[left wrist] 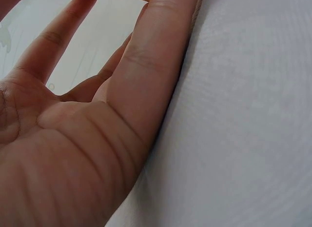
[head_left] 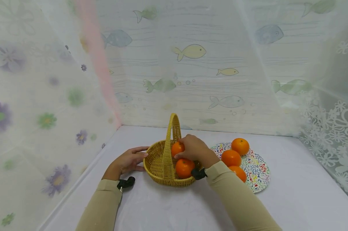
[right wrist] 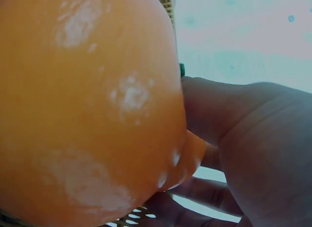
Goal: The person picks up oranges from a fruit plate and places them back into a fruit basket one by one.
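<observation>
A yellow wicker basket (head_left: 153,173) with a tall arched handle stands mid-table. Inside its right half lie two oranges: a rear one (head_left: 177,149) and a front one (head_left: 185,168). My right hand (head_left: 195,148) reaches in over the right rim and grips the rear orange between thumb and fingers. In the right wrist view the front orange (right wrist: 92,110) fills the left side, and the held one (right wrist: 187,161) shows behind it. My left hand (head_left: 130,159) rests beside the basket, relaxed fingers touching its left rim; in the left wrist view its side lies along the tabletop.
On the right, a round mat (head_left: 259,173) with a multicoloured pattern bears three more oranges (head_left: 231,158), partly behind my right forearm. The white table (head_left: 162,208) ends at a fish-print curtain (head_left: 191,96) behind and a flower-print curtain (head_left: 47,128) at left.
</observation>
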`<state>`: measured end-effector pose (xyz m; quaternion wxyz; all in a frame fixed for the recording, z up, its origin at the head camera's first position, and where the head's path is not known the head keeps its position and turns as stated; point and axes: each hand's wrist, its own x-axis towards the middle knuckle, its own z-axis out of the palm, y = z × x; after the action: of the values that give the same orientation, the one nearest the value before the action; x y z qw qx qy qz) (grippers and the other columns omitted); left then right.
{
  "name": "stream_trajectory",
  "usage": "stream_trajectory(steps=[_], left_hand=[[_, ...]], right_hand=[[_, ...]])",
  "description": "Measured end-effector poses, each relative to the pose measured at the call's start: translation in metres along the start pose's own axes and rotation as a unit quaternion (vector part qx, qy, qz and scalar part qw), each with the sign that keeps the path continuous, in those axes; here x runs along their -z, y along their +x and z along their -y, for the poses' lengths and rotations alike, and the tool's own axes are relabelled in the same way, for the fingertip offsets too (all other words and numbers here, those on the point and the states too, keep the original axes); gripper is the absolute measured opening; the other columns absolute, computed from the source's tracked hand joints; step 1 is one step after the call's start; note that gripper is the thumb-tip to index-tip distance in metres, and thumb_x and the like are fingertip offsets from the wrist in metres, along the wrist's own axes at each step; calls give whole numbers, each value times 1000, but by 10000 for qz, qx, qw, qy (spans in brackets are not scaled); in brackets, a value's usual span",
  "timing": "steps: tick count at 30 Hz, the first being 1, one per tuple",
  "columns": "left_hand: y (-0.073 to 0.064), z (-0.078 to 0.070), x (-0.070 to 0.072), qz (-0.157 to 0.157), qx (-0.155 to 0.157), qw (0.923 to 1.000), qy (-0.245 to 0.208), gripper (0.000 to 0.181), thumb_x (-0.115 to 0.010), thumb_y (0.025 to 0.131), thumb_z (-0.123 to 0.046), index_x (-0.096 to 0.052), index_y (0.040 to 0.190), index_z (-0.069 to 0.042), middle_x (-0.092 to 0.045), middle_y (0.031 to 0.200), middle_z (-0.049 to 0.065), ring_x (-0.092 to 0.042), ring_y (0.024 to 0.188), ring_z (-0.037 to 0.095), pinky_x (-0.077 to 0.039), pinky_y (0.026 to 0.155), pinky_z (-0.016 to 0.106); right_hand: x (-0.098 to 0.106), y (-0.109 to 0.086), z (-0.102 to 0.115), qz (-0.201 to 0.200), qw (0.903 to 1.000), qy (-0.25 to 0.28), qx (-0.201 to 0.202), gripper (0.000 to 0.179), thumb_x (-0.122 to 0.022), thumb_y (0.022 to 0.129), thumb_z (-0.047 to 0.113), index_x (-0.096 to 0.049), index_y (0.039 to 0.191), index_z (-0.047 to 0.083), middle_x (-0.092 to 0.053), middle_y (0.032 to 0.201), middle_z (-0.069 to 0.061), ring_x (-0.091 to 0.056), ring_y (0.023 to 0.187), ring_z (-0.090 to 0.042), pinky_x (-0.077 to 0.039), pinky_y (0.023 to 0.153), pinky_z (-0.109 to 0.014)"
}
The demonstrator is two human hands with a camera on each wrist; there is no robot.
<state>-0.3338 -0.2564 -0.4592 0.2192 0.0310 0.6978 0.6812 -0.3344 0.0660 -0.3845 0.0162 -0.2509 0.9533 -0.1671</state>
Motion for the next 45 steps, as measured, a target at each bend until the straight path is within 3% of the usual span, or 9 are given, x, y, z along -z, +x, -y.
stream_trajectory(steps=[8,23,35,41,45], left_hand=[[1,0,1,89,-38,9999,-33,64,-72,99,-25,-46,156,-13,-64,141,6,-68,117,21,-62,87,52],[1,0,1,27,-19,10000,24,64,-72,98,-25,-46,156,-14,-63,142,6,-68,118,21,-62,87,51],[3,3,3,45,-8,10000,71,65,-72,98,-27,-46,156,-15,-59,147,8,-66,121,21,-61,89,52],[4,3,4,90,-30,9999,85,65,-72,99,-27,-46,157,-15,-59,147,8,-66,121,21,-61,89,52],[4,3,4,96,-45,9999,65,65,-72,99,-27,-46,156,-14,-61,145,6,-66,120,20,-61,89,52]], right_hand=[[-3,4,3,83,9999,-33,-109,51,-83,84,46,-72,122,13,-67,100,1,-57,89,-18,-52,77,-34],[2,0,12,244,9988,-188,-372,60,-82,85,48,-67,135,18,-69,115,0,-59,93,-19,-53,75,-37],[9,0,11,203,9986,-191,-447,61,-79,86,46,-65,139,19,-69,126,0,-60,100,-19,-55,83,-40],[19,-4,6,126,9981,-50,-606,62,-79,83,48,-67,137,19,-68,133,1,-62,114,-20,-56,92,-44],[25,-8,1,85,9975,-72,-693,59,-78,86,48,-67,135,18,-67,133,-1,-63,112,-21,-56,91,-46]])
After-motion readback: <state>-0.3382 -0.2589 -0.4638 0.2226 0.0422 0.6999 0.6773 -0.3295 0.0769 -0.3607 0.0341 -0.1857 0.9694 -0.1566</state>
